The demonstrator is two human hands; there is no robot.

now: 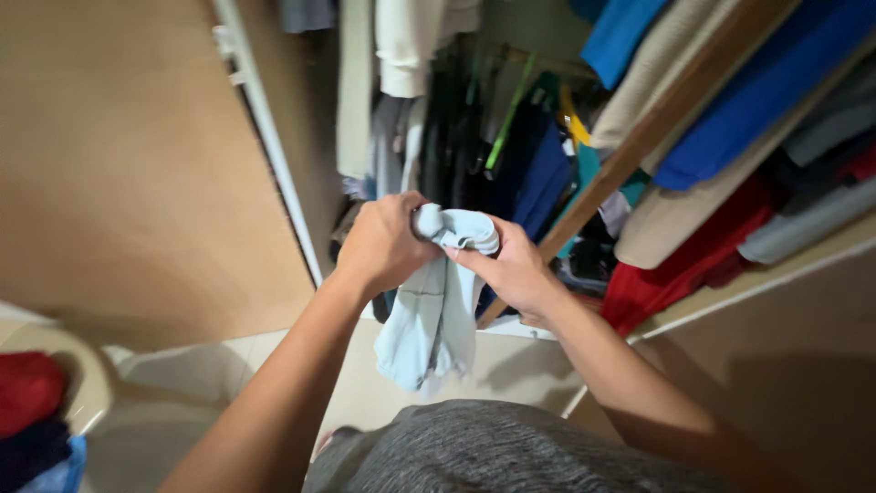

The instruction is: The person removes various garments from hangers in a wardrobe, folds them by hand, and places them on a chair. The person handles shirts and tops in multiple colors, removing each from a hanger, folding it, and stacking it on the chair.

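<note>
Both of my hands hold a light blue garment (433, 310) in front of an open wardrobe. My left hand (381, 245) grips its bunched top from the left. My right hand (516, 269) pinches the rolled upper edge from the right. The rest of the cloth hangs down loose between my forearms, above my grey shirt (493, 452).
The wardrobe holds hanging clothes (474, 119) on hangers in the middle and folded blue, beige and red clothes (730, 137) on wooden shelves at the right. A brown wardrobe door (137, 164) stands at the left. A basket with red and blue cloth (36, 411) sits at lower left.
</note>
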